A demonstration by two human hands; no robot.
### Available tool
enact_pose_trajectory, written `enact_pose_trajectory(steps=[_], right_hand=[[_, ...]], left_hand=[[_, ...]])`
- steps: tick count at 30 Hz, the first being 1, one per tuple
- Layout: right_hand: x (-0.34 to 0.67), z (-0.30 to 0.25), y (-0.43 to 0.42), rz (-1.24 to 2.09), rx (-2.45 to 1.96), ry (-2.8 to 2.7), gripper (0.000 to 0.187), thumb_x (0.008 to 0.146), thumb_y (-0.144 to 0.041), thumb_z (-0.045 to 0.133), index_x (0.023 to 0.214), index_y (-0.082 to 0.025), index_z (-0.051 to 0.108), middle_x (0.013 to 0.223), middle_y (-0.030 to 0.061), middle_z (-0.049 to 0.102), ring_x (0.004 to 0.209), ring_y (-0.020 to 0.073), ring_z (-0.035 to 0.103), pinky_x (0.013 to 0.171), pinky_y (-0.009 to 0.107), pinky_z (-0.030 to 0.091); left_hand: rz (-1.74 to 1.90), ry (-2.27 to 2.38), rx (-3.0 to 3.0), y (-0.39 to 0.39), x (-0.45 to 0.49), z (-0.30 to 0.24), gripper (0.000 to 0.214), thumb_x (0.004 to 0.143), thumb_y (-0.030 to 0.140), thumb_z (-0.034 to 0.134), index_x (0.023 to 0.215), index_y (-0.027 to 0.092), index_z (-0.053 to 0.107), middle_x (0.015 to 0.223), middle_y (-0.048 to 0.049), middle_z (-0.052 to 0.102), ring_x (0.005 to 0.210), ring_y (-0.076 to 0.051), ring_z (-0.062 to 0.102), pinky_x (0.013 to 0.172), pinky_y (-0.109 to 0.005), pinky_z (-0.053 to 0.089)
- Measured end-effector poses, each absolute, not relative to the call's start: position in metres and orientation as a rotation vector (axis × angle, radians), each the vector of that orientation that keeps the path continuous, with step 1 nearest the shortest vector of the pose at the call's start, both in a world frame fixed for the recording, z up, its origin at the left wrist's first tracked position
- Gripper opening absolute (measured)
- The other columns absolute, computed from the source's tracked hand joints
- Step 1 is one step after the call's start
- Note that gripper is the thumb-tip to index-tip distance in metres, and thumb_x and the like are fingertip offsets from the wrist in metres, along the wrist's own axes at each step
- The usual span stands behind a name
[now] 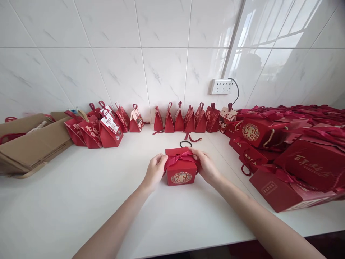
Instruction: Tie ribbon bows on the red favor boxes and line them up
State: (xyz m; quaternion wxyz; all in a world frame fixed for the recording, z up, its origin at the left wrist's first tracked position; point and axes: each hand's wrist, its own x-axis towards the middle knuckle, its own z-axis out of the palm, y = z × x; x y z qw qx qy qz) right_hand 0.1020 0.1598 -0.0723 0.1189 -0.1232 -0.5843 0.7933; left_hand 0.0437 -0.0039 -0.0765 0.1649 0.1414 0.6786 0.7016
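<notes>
A small red gift box point(182, 177) with a gold round emblem stands upright on the white table, its front facing me. Across its top lies a red satin ribbon point(179, 157) tied in a bow. My left hand point(156, 168) is closed, its fingertips pinching the ribbon at the bow's left side. On the opposite side, my right hand point(205, 164) pinches the ribbon's right part between thumb and fingers. Both hands rest close against the box's upper edges. A black ring-shaped band point(185, 144) lies just behind the box.
Several red triangular boxes point(179, 123) line the tiled wall, with more red pouches point(90, 132) at left. A brown cardboard box point(35, 144) sits far left. Many red gift boxes point(309, 162) are piled at right. A power strip point(221, 87) hangs on the wall.
</notes>
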Motion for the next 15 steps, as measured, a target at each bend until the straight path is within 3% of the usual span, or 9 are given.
enact_pose_trajectory(steps=[7,12,15], right_hand=[[0.100,-0.082,0.156,2.422,-0.410,-1.540,0.042,0.062,-0.041,0.065,0.048,-0.021,0.031,0.056,-0.0030,0.049,0.044,0.0076,0.029,0.043,0.024,0.018],[0.098,-0.087,0.160,2.389,-0.356,-1.595,0.041,0.063,-0.040,0.064,0.048,-0.019,0.032,0.081,0.0013,0.061,0.050,0.0080,0.039,0.044,0.024,0.027],[0.096,-0.085,0.169,2.377,-0.267,-1.648,0.038,0.061,-0.040,0.068,0.050,-0.018,0.038,0.092,0.0038,0.062,0.063,0.0121,0.052,0.055,0.025,0.039]], left_hand=[[2.102,2.067,0.418,0.002,0.047,-0.092,0.036,0.076,0.045,0.052,0.059,0.020,0.034,0.056,0.0055,0.036,0.052,-0.009,0.032,0.049,-0.022,0.027],[2.103,2.132,0.481,0.000,0.048,-0.094,0.035,0.078,0.045,0.051,0.059,0.020,0.035,0.056,0.0056,0.036,0.051,-0.009,0.031,0.050,-0.023,0.027],[2.100,2.113,0.482,-0.002,0.045,-0.093,0.033,0.075,0.043,0.054,0.059,0.020,0.037,0.054,0.0062,0.035,0.049,-0.009,0.029,0.049,-0.023,0.025]])
